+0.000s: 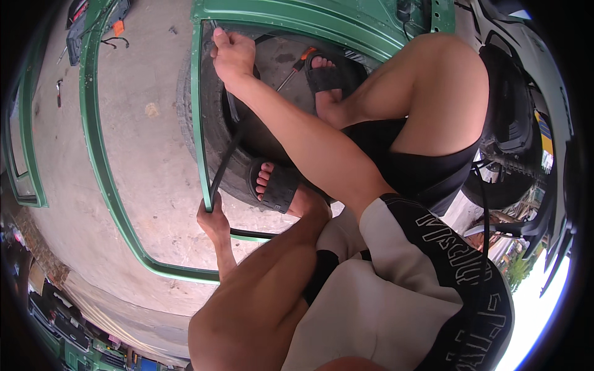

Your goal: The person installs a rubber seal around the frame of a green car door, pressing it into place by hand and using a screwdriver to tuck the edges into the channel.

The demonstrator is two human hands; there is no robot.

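1. Concrete floor (151,173), pale and stained, spreads left of the seated person.
2. On the near side, the left hand (215,221) has its fingers clenched around the near end of the narrow bar of a green frame (199,117), where a black strip (225,161) meets it.
3. Farther off, the right hand (235,59) sits beside the frame's far corner, fingers folded in and thumb on top, apparently pinching a narrow piece (214,24); I cannot tell what it is.
4. Holding both ends of the bar's length probably keeps frame and strip steady; the strip's slack bows inward, to the right.
5. Painted, hard-edged and thin, the frame contrasts with the strip, which looks like bendy rubber. Beneath lies a round, ridged tyre (210,133), dull black.
6. Black sandals (281,191) are on the person's feet; near the far foot rests a screwdriver (298,65) with an orange-and-black handle.
7. Farther left stands a wider, round-cornered green frame piece (91,123), then a small hand tool (59,93) on the floor.
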